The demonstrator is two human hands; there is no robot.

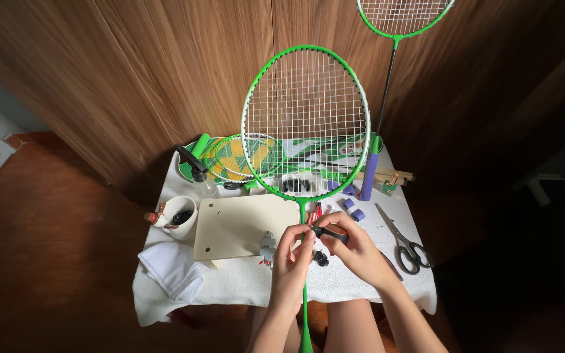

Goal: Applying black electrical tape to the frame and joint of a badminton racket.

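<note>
a white cup and a folded towel sit at the table's left, then a pale board. the left hand pinches the green racket by its shaft, upright between both hands; the right hand is closed on a black tool touching it. scissors lie right.

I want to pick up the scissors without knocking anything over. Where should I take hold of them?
Take the scissors by the black loop handles, coming from the near right edge of the table. The handles point toward the person and the blades point away toward the purple blocks, so the fingers meet the loops first.
</note>
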